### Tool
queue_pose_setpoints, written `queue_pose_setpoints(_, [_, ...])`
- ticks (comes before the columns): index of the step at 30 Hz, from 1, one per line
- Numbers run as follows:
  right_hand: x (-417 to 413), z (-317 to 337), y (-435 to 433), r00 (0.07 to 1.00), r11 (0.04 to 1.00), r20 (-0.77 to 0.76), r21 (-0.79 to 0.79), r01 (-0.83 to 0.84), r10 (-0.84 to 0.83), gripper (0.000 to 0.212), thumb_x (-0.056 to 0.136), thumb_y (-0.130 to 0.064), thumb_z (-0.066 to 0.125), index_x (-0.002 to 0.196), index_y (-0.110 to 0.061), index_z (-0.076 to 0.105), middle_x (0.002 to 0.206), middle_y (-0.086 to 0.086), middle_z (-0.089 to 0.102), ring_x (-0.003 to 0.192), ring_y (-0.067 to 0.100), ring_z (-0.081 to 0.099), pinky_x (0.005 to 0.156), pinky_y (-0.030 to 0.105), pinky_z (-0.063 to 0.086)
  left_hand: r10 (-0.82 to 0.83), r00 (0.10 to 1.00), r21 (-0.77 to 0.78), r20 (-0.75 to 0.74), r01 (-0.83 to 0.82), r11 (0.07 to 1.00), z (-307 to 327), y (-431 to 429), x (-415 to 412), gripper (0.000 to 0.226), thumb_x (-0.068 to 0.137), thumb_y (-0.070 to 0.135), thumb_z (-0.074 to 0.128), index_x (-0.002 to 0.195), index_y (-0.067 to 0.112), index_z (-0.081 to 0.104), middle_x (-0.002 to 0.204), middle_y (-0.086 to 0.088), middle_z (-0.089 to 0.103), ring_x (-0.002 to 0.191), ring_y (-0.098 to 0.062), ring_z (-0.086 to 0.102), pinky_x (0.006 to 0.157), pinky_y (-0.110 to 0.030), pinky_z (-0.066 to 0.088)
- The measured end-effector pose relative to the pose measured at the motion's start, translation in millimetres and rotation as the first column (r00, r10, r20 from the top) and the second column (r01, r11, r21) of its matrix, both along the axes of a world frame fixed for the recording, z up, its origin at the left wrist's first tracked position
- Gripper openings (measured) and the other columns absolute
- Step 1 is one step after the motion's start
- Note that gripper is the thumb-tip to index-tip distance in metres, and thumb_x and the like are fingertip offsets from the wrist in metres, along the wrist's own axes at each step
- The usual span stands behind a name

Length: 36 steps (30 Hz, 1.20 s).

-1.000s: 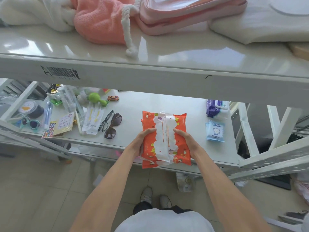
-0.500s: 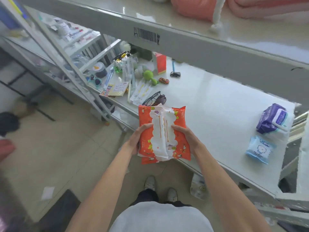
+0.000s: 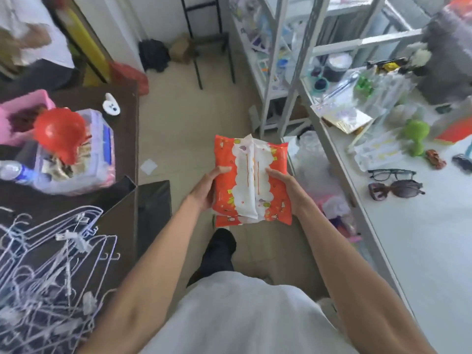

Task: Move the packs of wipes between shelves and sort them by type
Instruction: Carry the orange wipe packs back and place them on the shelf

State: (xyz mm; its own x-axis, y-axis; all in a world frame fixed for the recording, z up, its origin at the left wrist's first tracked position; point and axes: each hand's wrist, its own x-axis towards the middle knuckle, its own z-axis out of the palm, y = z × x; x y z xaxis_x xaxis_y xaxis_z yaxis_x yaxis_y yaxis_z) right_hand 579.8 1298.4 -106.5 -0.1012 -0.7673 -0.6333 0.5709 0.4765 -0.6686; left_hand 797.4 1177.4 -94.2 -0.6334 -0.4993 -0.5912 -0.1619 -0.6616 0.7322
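Two stacked orange packs of wipes [image 3: 275, 198] with a white scalloped middle hang in the air above the floor, in front of my body. My left hand [image 3: 208, 186] grips their left edge and my right hand [image 3: 288, 190] grips their right edge. The lower pack shows only as an orange strip under the upper one. The white shelf [image 3: 421, 251] where they lay is now on my right, apart from the packs.
On the white shelf lie two pairs of glasses [image 3: 394, 183], a green toy [image 3: 416, 136] and small packets. A dark table [image 3: 127, 123] at left carries a pink box, a red balloon [image 3: 60, 134] and wire hangers [image 3: 51, 264]. Another person stands at top left.
I have turned left, away from the shelf, carrying the orange packs with both hands. The shelf has slid to the right side of the view and the dark table has come into sight.
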Motion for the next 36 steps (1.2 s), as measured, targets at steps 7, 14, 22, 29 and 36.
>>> queue_pose_setpoints(7, [17.4,-5.3,-169.8,0.995,0.992,-0.028,0.095,-0.088,0.091,0.043,0.093,-0.055,0.065,0.110,-0.016,0.070,0.096,0.007,0.073,0.082,0.024,0.071,0.084,0.041,0.058,0.146,0.989,0.028,0.005,-0.146,0.989,-28.5,-134.1,25.6,0.062,0.083,0.051,0.067,0.137,0.022,0.058,0.122,-0.012,0.072,0.117,-0.035,0.067,0.101,-0.052,0.054])
queue_pose_setpoints(14, [6.3,3.4,-304.9,0.995,0.990,-0.063,0.121,-0.070,0.078,0.049,0.088,-0.053,0.069,0.117,-0.014,0.062,0.096,0.008,0.067,0.082,0.024,0.066,0.085,0.041,0.055,0.119,0.993,0.015,0.026,-0.120,0.993,-11.8,-273.1,11.2,0.057,0.086,0.051,0.062,0.134,0.020,0.058,0.112,-0.010,0.073,0.100,-0.026,0.072,0.081,-0.040,0.061])
queue_pose_setpoints(22, [-30.9,3.5,-443.1,0.997,0.988,-0.054,0.147,-0.046,0.054,0.033,0.096,-0.047,0.062,0.111,-0.019,0.067,0.092,0.005,0.075,0.078,0.021,0.074,0.071,0.038,0.062,0.130,0.991,0.050,0.006,-0.130,0.990,-3.4,-415.2,-31.2,0.038,0.102,0.046,0.049,0.131,0.024,0.060,0.115,-0.007,0.077,0.104,-0.026,0.075,0.079,-0.039,0.063])
queue_pose_setpoints(29, [-81.2,-3.3,-597.0,0.997,0.991,-0.053,0.120,-0.057,0.063,0.037,0.091,-0.048,0.067,0.114,-0.019,0.067,0.098,0.007,0.073,0.085,0.025,0.072,0.085,0.044,0.059,0.145,0.984,-0.003,0.101,-0.145,0.989,-1.5,-564.6,-81.3,0.048,0.095,0.050,0.059,0.134,0.022,0.061,0.120,-0.011,0.075,0.105,-0.029,0.074,0.086,-0.043,0.061])
queue_pose_setpoints(36, [-118.9,18.9,-736.1,0.989,0.984,-0.008,0.095,-0.148,0.150,0.033,0.098,-0.047,0.058,0.114,-0.019,0.065,0.099,0.006,0.074,0.084,0.024,0.073,0.076,0.040,0.062,0.209,0.974,-0.015,0.091,-0.209,0.978,13.8,-693.3,-111.4,0.050,0.094,0.050,0.060,0.136,0.022,0.059,0.116,-0.010,0.076,0.103,-0.027,0.075,0.082,-0.042,0.062])
